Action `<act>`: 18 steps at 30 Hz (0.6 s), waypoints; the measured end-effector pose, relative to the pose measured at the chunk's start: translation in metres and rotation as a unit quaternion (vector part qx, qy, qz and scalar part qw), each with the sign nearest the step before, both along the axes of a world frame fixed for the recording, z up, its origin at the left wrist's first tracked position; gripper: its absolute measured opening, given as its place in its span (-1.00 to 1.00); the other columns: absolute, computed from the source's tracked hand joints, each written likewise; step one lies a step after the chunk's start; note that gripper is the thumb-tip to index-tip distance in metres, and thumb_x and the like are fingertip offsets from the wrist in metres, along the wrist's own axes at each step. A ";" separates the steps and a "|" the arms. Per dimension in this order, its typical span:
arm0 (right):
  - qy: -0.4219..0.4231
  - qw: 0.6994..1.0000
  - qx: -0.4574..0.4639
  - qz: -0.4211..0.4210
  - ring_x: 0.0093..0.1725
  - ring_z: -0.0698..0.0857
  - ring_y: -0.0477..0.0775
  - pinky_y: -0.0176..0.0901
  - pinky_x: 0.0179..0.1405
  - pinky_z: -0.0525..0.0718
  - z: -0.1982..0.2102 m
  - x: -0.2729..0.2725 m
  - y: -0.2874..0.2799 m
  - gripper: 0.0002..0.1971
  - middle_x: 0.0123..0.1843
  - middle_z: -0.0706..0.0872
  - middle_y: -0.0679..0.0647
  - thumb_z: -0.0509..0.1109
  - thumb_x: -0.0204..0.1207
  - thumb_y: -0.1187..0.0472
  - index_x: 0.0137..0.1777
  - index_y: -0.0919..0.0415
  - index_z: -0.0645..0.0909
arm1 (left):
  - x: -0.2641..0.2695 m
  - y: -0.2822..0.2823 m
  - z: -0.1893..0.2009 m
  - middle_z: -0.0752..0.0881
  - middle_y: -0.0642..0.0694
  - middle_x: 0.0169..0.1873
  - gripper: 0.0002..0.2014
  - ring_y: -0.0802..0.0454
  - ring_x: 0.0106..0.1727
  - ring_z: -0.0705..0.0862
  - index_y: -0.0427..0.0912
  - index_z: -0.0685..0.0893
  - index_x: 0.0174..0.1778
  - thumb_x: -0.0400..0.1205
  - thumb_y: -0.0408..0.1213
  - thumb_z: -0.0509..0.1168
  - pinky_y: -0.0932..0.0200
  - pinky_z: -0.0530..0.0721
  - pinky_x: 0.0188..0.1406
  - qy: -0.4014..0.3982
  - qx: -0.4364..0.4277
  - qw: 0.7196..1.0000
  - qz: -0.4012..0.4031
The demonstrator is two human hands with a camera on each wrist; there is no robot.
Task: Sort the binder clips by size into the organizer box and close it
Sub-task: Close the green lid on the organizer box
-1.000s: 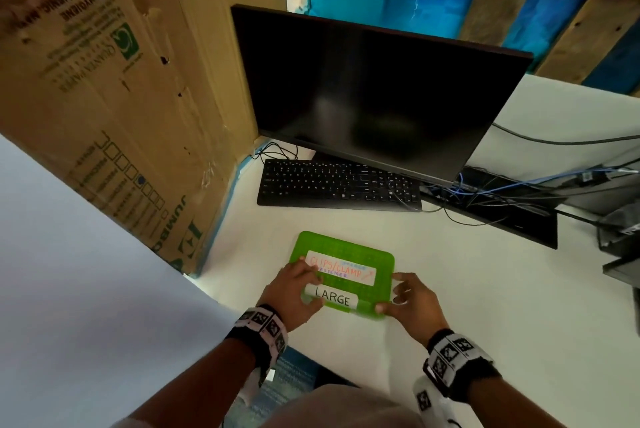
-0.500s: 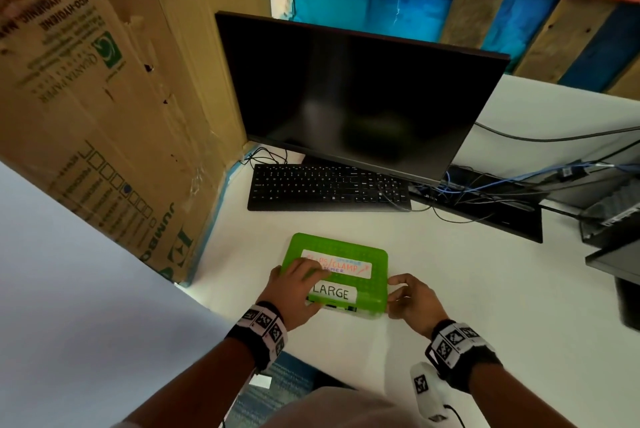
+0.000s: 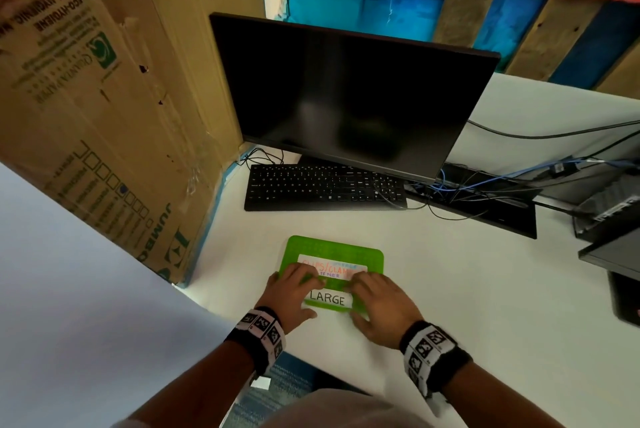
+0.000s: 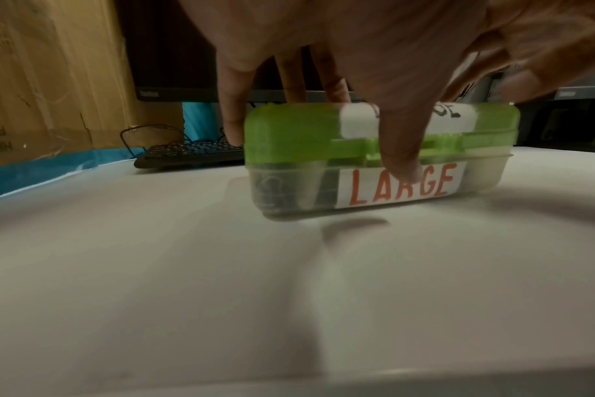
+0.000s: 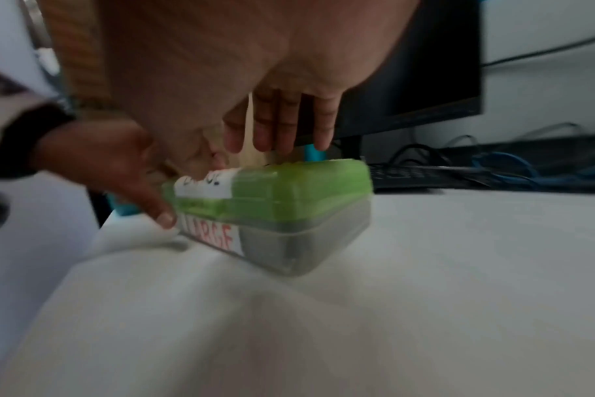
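The organizer box, with a green lid and a clear base, lies closed on the white desk. It carries "LARGE" labels on the lid and the front. My left hand lies on the lid's left part. In the left wrist view its fingers reach straight over the box and the thumb points down the front across the latch. My right hand rests on the lid's right part, its fingers straight above the box. Dark binder clips show dimly through the base.
A black keyboard and a dark monitor stand behind the box. A large cardboard carton walls off the left. Tangled cables and black equipment crowd the right rear. The desk edge runs just below my wrists.
My right hand has moved from the box's right front corner onto the lid. The left hand stays on the lid's left part. The box has not shifted on the desk.
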State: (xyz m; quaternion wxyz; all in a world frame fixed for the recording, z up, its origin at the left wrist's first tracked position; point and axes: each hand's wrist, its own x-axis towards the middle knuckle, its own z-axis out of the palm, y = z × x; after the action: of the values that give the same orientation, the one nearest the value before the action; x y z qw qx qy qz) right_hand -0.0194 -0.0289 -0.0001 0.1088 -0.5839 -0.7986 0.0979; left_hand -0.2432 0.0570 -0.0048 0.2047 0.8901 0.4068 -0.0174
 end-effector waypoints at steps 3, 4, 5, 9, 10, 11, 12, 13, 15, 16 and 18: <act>-0.070 0.996 -0.037 0.050 0.37 0.51 0.05 0.16 0.45 0.45 -0.012 -0.011 0.010 -0.42 0.32 0.55 -0.01 0.36 0.34 -0.16 0.36 -0.03 0.40 | 0.003 0.001 0.001 0.41 0.17 0.32 -0.52 0.14 0.40 0.22 0.15 0.52 0.21 0.38 0.01 0.45 -0.13 0.41 0.32 -0.005 -0.003 1.000 0.007; -0.086 0.995 -0.032 0.049 0.33 0.56 0.04 0.19 0.42 0.49 -0.014 -0.014 0.013 -0.44 0.27 0.58 -0.03 0.42 0.31 -0.13 0.31 -0.04 0.44 | 0.003 0.002 0.001 0.42 0.17 0.32 -0.54 0.13 0.40 0.24 0.16 0.54 0.20 0.39 0.01 0.45 -0.13 0.41 0.32 -0.006 -0.003 1.000 0.009; -0.096 0.994 -0.020 0.044 0.25 0.62 0.04 0.20 0.38 0.55 -0.015 -0.017 0.014 -0.47 0.19 0.63 -0.04 0.49 0.26 -0.09 0.23 -0.05 0.49 | 0.003 0.002 0.000 0.43 0.17 0.31 -0.56 0.12 0.40 0.25 0.16 0.55 0.19 0.40 0.00 0.44 -0.12 0.42 0.32 -0.010 -0.002 1.000 0.013; -0.086 0.995 0.042 0.037 0.05 0.67 0.05 0.18 0.30 0.62 -0.020 -0.021 0.017 -0.53 0.03 0.70 -0.02 0.55 0.18 0.00 0.09 -0.02 0.53 | 0.003 0.002 -0.007 0.49 0.14 0.28 -0.60 0.11 0.33 0.23 0.16 0.57 0.13 0.38 -0.03 0.46 -0.12 0.46 0.26 -0.024 0.021 0.999 0.023; -0.084 0.994 0.050 0.040 0.04 0.65 0.06 0.16 0.28 0.64 -0.023 -0.021 0.017 -0.52 0.01 0.70 -0.01 0.55 0.17 0.00 0.08 0.00 0.51 | 0.003 0.001 -0.009 0.50 0.14 0.27 -0.60 0.10 0.31 0.24 0.17 0.57 0.12 0.38 -0.03 0.47 -0.12 0.47 0.25 -0.025 0.022 0.999 0.024; -0.087 0.994 0.052 0.045 0.03 0.64 0.07 0.14 0.26 0.65 -0.024 -0.021 0.018 -0.51 -0.01 0.71 0.00 0.56 0.15 -0.01 0.07 0.01 0.50 | 0.003 0.000 -0.010 0.51 0.13 0.26 -0.60 0.09 0.29 0.25 0.17 0.57 0.11 0.37 -0.04 0.47 -0.12 0.47 0.23 -0.026 0.022 0.999 0.025; -0.090 0.993 0.055 0.052 0.02 0.63 0.08 0.10 0.24 0.67 -0.027 -0.021 0.020 -0.49 -0.04 0.72 0.01 0.57 0.13 -0.01 0.06 0.02 0.49 | 0.002 0.000 -0.012 0.51 0.13 0.25 -0.60 0.08 0.26 0.26 0.18 0.57 0.10 0.36 -0.05 0.48 -0.12 0.49 0.20 -0.028 0.025 0.999 0.024; -0.089 0.993 0.051 0.056 0.00 0.65 0.09 0.07 0.22 0.68 -0.027 -0.022 0.022 -0.48 -0.05 0.72 0.02 0.59 0.12 -0.02 0.05 0.03 0.49 | 0.002 0.000 -0.012 0.51 0.14 0.23 -0.59 0.08 0.23 0.28 0.19 0.56 0.08 0.35 -0.05 0.49 -0.12 0.52 0.16 -0.028 0.029 0.999 0.020; -0.088 0.994 0.043 0.057 -0.05 0.69 0.10 0.00 0.17 0.69 -0.027 -0.023 0.023 -0.48 -0.08 0.73 0.01 0.60 0.10 -0.03 0.04 0.03 0.51 | 0.001 0.000 -0.013 0.46 0.18 0.19 -0.55 0.08 0.17 0.32 0.21 0.54 0.06 0.30 -0.04 0.53 -0.12 0.58 0.06 -0.024 0.040 0.999 0.011; -0.089 0.993 0.044 0.055 -0.07 0.69 0.09 -0.04 0.12 0.70 -0.027 -0.024 0.023 -0.49 -0.09 0.73 0.00 0.61 0.09 -0.04 0.03 0.03 0.53 | 0.001 0.000 -0.014 0.42 0.20 0.17 -0.53 0.07 0.16 0.34 0.22 0.53 0.05 0.27 -0.04 0.54 -0.11 0.61 0.02 -0.021 0.050 0.998 0.007; -0.089 0.994 0.046 0.050 -0.10 0.66 0.08 -0.10 0.03 0.72 -0.025 -0.027 0.023 -0.52 -0.12 0.72 -0.02 0.61 0.07 -0.03 -0.01 0.02 0.60 | 0.002 0.001 -0.015 0.38 0.21 0.15 -0.51 0.07 0.13 0.36 0.23 0.53 0.02 0.23 -0.02 0.57 -0.10 0.65 -0.03 -0.013 0.071 0.997 0.005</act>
State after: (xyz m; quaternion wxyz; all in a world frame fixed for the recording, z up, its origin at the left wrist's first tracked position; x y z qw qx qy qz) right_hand -0.0463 -0.0058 -0.0250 0.0591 -0.5441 -0.8368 0.0141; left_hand -0.2416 0.0580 -0.0199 0.1461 0.9006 0.4087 0.0240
